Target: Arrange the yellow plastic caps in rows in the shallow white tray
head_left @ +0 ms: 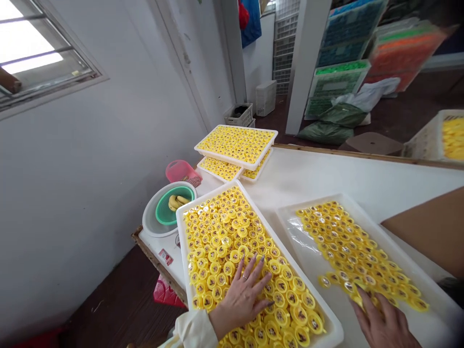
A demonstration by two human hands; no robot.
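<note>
My left hand (244, 295), with a ring on one finger, lies with fingers spread on a heap of small round yellow plastic pieces (217, 241). Each piece carries a small printed picture. They fill a white tray (188, 270) in front of me. To the right, my right hand (384, 319) bends its fingers over the lower end of a second white tray (311, 203). A yellow piece (357, 297) shows between its thumb and index finger; the grip is partly hidden. Rows of such pieces (340, 237) lie face up there, with bare plastic film along the left side.
Stacked trays of yellow pieces (235, 142) stand at the table's far end. Left of my tray are bowls with bananas (177, 202) and a pink basket (179, 170). Brown cardboard (431, 232) juts in from the right. Crates (337, 82) and bags stand on the floor beyond.
</note>
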